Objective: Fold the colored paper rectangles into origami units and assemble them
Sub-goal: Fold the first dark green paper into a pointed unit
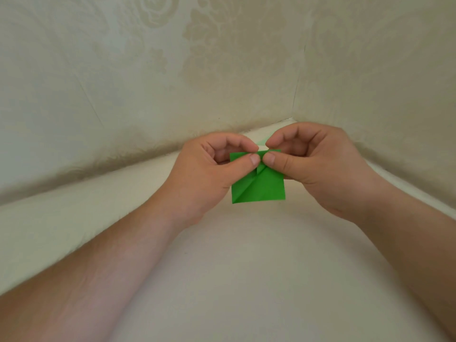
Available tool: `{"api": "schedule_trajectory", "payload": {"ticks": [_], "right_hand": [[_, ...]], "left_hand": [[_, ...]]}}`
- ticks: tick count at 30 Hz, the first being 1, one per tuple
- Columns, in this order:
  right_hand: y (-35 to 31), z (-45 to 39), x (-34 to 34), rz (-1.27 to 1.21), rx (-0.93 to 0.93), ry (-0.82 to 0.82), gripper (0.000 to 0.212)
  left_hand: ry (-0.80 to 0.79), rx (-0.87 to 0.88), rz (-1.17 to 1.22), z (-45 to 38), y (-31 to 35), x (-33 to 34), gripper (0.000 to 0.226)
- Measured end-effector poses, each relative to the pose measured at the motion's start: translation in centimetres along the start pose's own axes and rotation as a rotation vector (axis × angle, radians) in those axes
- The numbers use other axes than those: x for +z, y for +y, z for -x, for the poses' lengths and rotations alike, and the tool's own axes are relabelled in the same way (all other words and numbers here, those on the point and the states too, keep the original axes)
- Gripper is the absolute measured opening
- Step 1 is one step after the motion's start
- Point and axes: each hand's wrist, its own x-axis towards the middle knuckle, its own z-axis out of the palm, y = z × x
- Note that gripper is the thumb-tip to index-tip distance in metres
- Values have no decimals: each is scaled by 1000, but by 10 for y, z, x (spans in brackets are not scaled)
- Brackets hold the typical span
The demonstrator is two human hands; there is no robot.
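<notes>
A green paper piece (pixel 262 187), partly folded with diagonal creases, is held up above the white tabletop (pixel 246 267) in the middle of the view. My left hand (pixel 212 169) pinches its upper left part between thumb and curled fingers. My right hand (pixel 311 161) pinches its upper right part the same way, and the two thumb tips almost meet at the paper's top middle. The top edge of the paper is hidden behind my fingers.
A pale green sheet of paper (pixel 262 141) lies flat on the table just behind my hands, near the corner. Cream patterned walls (pixel 148 82) close in the table at the back, left and right.
</notes>
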Motion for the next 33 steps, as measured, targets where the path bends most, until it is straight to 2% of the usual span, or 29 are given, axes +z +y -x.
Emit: {"api": "schedule_trajectory", "payload": {"ticks": [6, 9, 14, 20, 28, 33], "right_hand": [[-4, -1, 0, -53, 81, 22, 19], [-6, 0, 0, -111, 120, 2, 11], [-6, 0, -5, -134, 151, -56, 15], [-6, 1, -6, -70, 119, -108, 14], [-9, 0, -5, 34, 153, -41, 14], [-7, -1, -6, 88, 135, -27, 6]], "left_hand": [[55, 12, -26, 0, 3, 3, 23], [70, 11, -32, 0, 3, 2, 24], [78, -10, -58, 0, 4, 2, 26], [47, -54, -67, 0, 5, 0, 29], [19, -96, -88, 0, 5, 0, 27], [23, -120, -90, 0, 6, 0, 26]]}}
